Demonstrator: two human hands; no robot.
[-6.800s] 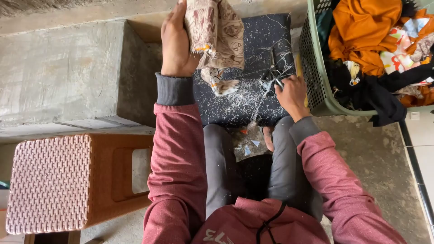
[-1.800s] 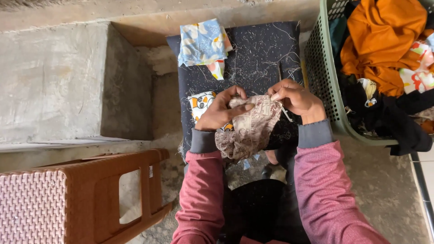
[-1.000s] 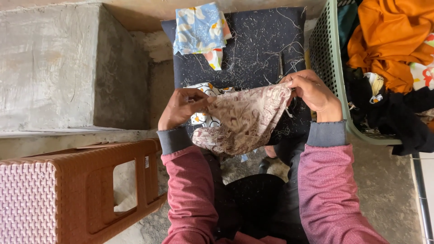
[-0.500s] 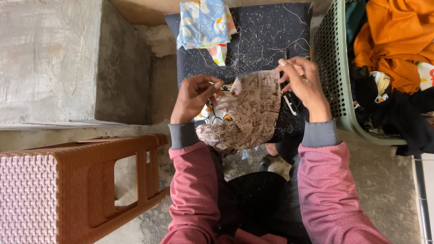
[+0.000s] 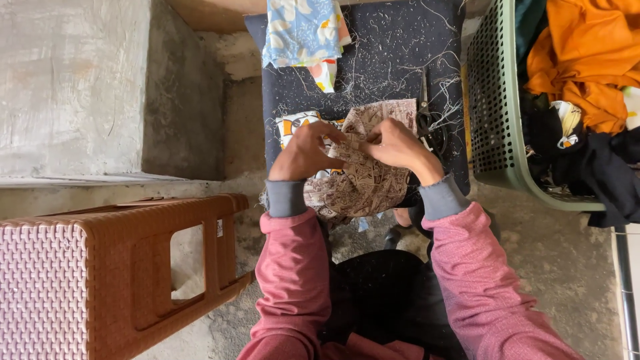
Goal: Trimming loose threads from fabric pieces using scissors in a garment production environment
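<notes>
My left hand (image 5: 305, 152) and my right hand (image 5: 398, 147) meet over a beige patterned cloth (image 5: 363, 187), both pinching it near its upper middle. The cloth hangs down from the near edge of a dark, thread-strewn work surface (image 5: 393, 53). Under my left hand lies a white and orange printed cloth piece (image 5: 293, 124). Black scissors (image 5: 430, 120) lie just right of my right hand. A folded blue floral cloth (image 5: 301, 30) rests at the far end of the dark surface.
A pale green mesh basket (image 5: 493, 113) at the right holds orange (image 5: 587, 53) and dark clothes. A brown woven plastic stool (image 5: 107, 273) stands at the lower left. A grey concrete block (image 5: 80, 87) fills the upper left. Bare concrete floor (image 5: 567, 280) lies at lower right.
My hands have come together at the middle of the beige cloth, after holding it spread apart by its edges. The cloth now rests lower on the surface's edge.
</notes>
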